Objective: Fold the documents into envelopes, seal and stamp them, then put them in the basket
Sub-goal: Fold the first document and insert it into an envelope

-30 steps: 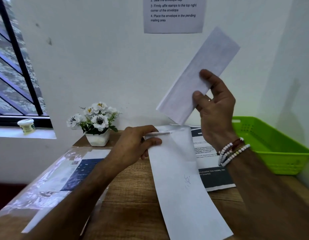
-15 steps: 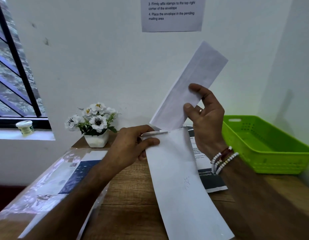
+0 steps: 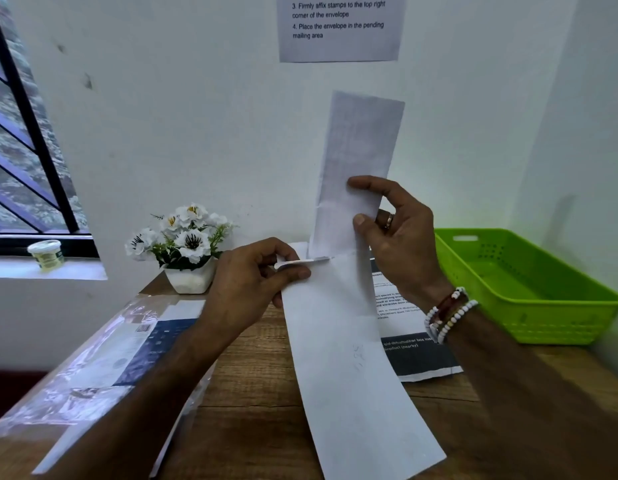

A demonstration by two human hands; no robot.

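The left hand [image 3: 252, 275] pinches the far end of the envelope [image 3: 349, 358], with thumb and curled forefinger closed tight on the thin lip at its mouth. The right hand [image 3: 401, 240] grips the folded document [image 3: 359, 161]. Its thumb and forefinger lie on the near face and a ringed finger shows behind, so the fingers are clamped on the paper rather than spread. The document is a narrow, flat strip of greyish-white paper with print showing faintly through. It stands nearly upright with its lower end right at the envelope's mouth — whether it has entered the mouth is hard to tell, as the lip hides the edge.

The envelope is long, white and smooth, with a few faint scribbled marks. It bows slightly as it runs from the mouth toward the viewer over the wooden table [image 3: 252, 393]. Partly under the envelope's right side lies a printed sheet [image 3: 411, 323] with dark bands. Well to the right of the envelope stands the basket [image 3: 529, 282] — bright green plastic, rectangular, with perforated walls. To the envelope's left lies a glossy clear plastic sleeve [image 3: 103, 358] with papers inside. Beyond the left hand, left of the envelope's mouth, sits a white pot of flowers [image 3: 186, 244]. Beaded bracelets [image 3: 449, 313] circle the right wrist.
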